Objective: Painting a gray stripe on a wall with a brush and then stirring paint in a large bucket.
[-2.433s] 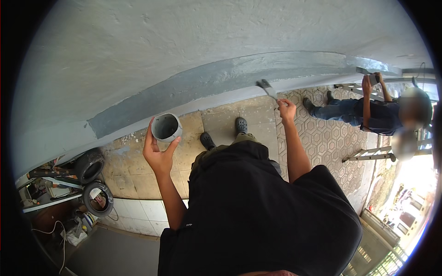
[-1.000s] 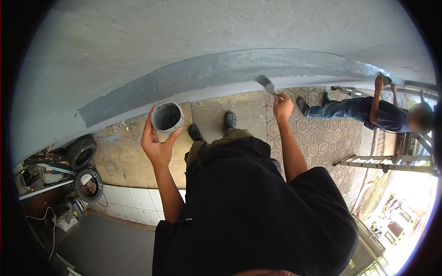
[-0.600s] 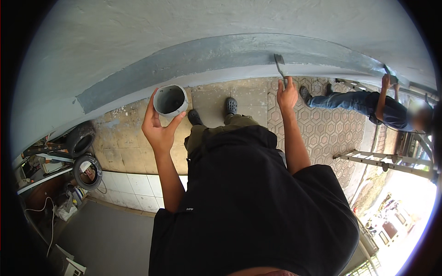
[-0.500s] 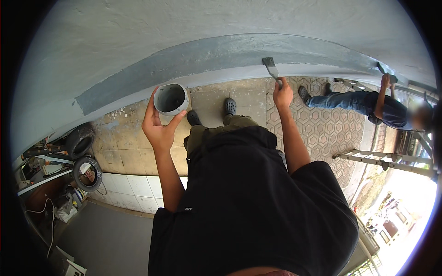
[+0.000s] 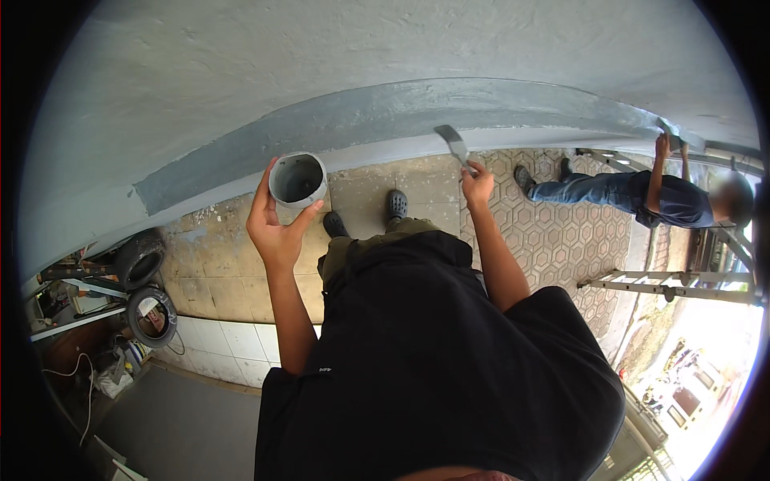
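Observation:
A round grey paint pot [image 5: 297,179] is gripped by my left hand [image 5: 277,232], fingers on its far side and thumb on its near side. Grey paint coats the inside of the pot. My right hand [image 5: 479,186] is closed round the handle of a paintbrush [image 5: 455,143]. The brush's grey bristles point up and left, by the lower edge of a darker grey painted band [image 5: 361,108] on the wall. Whether the bristles touch the wall I cannot tell.
On the right another person [image 5: 642,192] holds a tool against the same band. Ladders [image 5: 666,287] stand beside and behind that person. Two tyres [image 5: 152,317] and cluttered shelves are at the left. Tiled floor [image 5: 233,297] and hexagonal paving [image 5: 553,240] lie below.
My right hand and the brush have shifted left and slightly down in the view. The pot stays nearly in place. The other person's hands and tool have moved slightly left.

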The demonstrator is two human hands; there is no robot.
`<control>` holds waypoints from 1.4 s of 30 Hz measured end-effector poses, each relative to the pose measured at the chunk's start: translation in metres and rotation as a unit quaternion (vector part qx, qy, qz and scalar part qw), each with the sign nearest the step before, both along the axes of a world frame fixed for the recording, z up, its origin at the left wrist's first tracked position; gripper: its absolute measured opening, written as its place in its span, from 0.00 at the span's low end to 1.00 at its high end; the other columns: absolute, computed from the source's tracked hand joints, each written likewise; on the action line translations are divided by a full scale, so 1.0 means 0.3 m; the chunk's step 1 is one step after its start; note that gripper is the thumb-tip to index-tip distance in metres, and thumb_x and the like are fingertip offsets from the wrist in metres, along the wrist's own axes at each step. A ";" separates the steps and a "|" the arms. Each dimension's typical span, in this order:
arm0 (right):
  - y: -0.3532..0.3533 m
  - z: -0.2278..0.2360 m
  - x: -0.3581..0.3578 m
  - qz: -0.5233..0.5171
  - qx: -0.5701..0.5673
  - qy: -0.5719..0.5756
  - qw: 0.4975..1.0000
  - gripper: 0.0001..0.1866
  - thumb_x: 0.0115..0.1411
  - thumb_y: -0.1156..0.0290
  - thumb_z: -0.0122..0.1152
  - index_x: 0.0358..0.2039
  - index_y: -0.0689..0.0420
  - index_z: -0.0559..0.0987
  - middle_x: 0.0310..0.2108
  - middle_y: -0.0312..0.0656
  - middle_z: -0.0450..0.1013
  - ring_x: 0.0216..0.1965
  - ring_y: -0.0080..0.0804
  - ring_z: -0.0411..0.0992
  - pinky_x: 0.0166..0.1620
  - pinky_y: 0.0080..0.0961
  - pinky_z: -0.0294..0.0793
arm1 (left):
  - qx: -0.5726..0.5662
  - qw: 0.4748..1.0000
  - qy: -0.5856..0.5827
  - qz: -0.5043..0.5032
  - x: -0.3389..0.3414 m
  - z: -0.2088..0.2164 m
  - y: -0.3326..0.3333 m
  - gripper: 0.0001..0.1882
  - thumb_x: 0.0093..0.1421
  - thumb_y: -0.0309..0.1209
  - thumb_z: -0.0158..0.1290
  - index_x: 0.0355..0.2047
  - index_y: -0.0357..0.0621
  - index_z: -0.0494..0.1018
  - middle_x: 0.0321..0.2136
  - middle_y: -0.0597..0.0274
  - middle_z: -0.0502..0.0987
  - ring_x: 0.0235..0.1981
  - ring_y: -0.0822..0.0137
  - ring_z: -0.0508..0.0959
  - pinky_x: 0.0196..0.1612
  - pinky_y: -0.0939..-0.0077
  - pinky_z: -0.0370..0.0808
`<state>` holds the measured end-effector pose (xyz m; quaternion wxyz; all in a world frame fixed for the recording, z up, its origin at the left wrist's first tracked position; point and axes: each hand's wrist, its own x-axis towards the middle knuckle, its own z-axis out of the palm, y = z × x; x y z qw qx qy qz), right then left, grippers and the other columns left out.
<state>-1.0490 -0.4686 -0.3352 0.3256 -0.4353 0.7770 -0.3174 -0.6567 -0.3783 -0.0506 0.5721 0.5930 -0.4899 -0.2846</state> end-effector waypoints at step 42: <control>0.028 0.071 0.160 0.001 0.002 0.048 0.999 0.17 0.56 0.70 0.71 0.47 0.57 0.87 0.20 0.44 0.77 0.21 0.32 0.73 0.29 0.33 0.72 | -0.002 0.999 -0.015 -0.037 0.118 0.018 -0.092 0.45 0.45 0.16 0.73 0.66 0.28 0.67 0.62 0.46 0.75 0.62 0.57 0.76 0.68 0.59 0.70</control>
